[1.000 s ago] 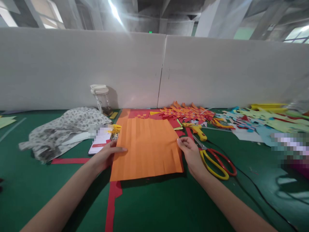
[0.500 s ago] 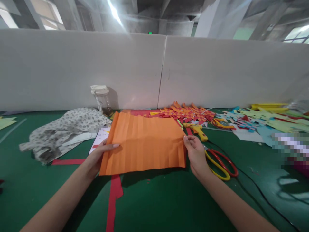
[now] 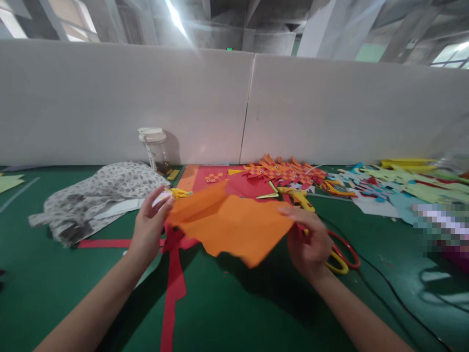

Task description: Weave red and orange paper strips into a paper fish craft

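A creased orange paper sheet [image 3: 238,225] hangs in the air above the table, bent and blurred by motion. My right hand [image 3: 309,242] pinches its right edge, fingers curled. Close to the sheet's left edge is my left hand [image 3: 152,220], its thumb and fingers apart, holding nothing that I can see. Behind the sheet lie red paper [image 3: 249,187] and a small woven red-and-orange paper piece [image 3: 214,177]. Scissors [image 3: 344,256] with red and yellow handles lie beside my right hand, which partly hides them.
A yellow glue gun [image 3: 296,195] with a black cord lies right of centre. Woven paper pieces [image 3: 282,168] and coloured scraps [image 3: 399,183] line the back right. A patterned cloth [image 3: 106,195] and lidded jar [image 3: 156,149] are at left. Red strips [image 3: 170,298] mark the green table.
My left hand has let go of the sheet's left edge and opened. The sheet has swung from nearly flat to tilted and bent, and my right hand has turned, moving slightly right and down.
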The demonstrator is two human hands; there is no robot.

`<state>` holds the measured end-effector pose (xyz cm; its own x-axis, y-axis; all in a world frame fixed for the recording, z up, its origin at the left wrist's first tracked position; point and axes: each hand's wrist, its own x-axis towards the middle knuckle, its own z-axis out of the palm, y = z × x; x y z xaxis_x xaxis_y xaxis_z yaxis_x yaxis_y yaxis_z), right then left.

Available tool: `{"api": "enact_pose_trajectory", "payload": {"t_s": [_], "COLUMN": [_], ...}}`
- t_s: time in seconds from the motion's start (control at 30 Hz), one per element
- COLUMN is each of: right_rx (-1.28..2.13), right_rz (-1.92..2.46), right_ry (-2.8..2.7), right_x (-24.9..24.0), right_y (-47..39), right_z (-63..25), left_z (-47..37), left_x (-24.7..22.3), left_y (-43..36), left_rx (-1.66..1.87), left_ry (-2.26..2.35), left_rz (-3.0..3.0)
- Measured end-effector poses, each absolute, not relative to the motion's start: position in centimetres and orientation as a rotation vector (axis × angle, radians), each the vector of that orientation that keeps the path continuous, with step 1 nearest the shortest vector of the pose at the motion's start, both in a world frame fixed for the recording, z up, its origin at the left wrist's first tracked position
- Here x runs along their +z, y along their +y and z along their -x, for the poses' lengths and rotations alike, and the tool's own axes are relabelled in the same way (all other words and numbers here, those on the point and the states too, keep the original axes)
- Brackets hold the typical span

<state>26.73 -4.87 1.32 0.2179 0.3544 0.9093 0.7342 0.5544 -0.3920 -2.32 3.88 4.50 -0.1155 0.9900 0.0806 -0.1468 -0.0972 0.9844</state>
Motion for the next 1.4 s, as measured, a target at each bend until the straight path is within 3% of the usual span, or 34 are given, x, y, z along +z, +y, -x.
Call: {"api": "enact_pose_trajectory", "payload": {"t_s": [0.1, 0.2, 0.5, 0.7, 0.97, 1.4], "right_rx": [-0.428, -0.300, 0.026, 0.114, -0.254, -0.408], "right_rz": [0.981, 1.092, 1.143, 1.168, 1.564, 1.766], "right_ry": [-1.805, -1.971, -2.147, -2.022, -1.848, -2.081], "right_x": [1.1, 0.7, -0.8, -1.0, -1.3, -1.8], "right_y": [-4.8, -4.1, -3.1, -3.1, -2.0, -1.1], "right_z": [-27.0, -26.8, -25.6, -26.1, -29.1, -31.1], "left_z": [1.7, 1.2, -0.2, -0.6, 0.0, 0.0], "left_x": [4.6, 4.2, 2.5, 1.6, 1.7, 2.2], "left_y": [4.1, 3.8, 1.0, 0.9, 0.9, 1.0], "left_rx": [1.354, 1.190, 0.760, 0.492, 0.497, 0.307], "left_ry": [1.050, 1.066, 0.889, 0.890, 0.895, 0.815], "left_rz": [-0.926, -1.007, -2.351, -2.634, -2.788, -2.965]}}
